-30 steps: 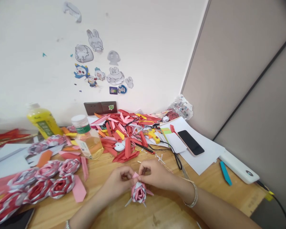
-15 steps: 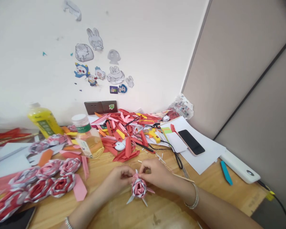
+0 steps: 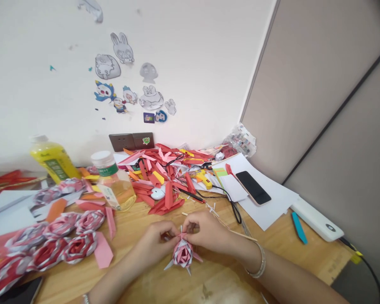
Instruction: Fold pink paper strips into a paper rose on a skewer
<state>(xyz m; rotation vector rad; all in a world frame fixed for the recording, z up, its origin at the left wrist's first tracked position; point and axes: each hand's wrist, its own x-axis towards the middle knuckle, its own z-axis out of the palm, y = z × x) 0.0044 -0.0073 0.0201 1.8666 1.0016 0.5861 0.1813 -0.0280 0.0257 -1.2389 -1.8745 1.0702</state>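
Note:
Between my hands is a folded paper flower (image 3: 183, 254) in pink and white, its rose-like centre facing me and pointed strips sticking out around it. My left hand (image 3: 161, 238) pinches its upper left edge with thumb and forefinger. On the other side, my right hand (image 3: 202, 230) has thumb and fingertips closed on a pink strip at the flower's top. Both wrists rest low over the wooden table (image 3: 152, 283). The flower's back is hidden from me.
Finished paper flowers (image 3: 80, 247) lie to the left, by a bottle of pale drink (image 3: 117, 181) and a yellow bottle (image 3: 53, 158). Folded paper strips (image 3: 169, 194) heap at the back, near a yellow glue gun (image 3: 205, 179). A phone (image 3: 253, 188) lies on white sheets at right.
My fingers have drawn together at the flower's top, pinching the pink strip there. The flower has tilted slightly, and the whole view has shifted a little.

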